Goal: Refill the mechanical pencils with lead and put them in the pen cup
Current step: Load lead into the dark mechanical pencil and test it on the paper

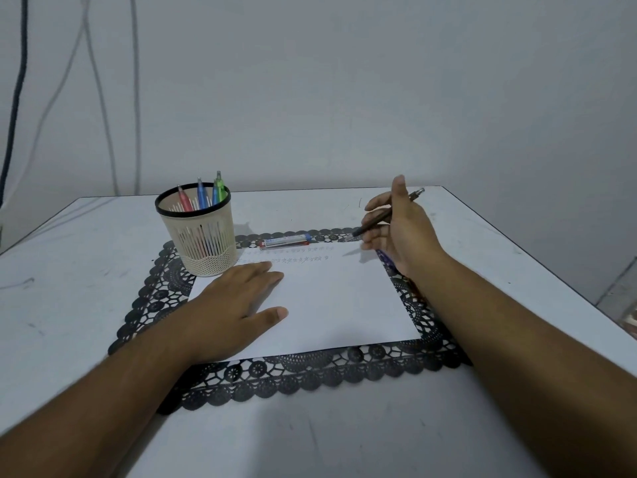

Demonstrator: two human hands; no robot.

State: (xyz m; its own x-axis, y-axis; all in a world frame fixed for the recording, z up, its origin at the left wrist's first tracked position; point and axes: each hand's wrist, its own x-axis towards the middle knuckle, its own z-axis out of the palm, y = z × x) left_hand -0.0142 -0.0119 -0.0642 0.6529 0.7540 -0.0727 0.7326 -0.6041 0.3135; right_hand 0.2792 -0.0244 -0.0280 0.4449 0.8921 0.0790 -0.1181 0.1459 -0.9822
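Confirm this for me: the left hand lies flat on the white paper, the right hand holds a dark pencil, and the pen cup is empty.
Not quite. In the head view the pen cup is not empty: it holds pencils, red, blue and green. The rest stands: the left hand lies flat on the white paper, and the right hand holds a dark pencil.

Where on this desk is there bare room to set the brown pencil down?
Free: the sheet of paper between the left hand and right hand, and bare table in front of the lace mat. Crowded: the far edge, with the pen cup and lead case.
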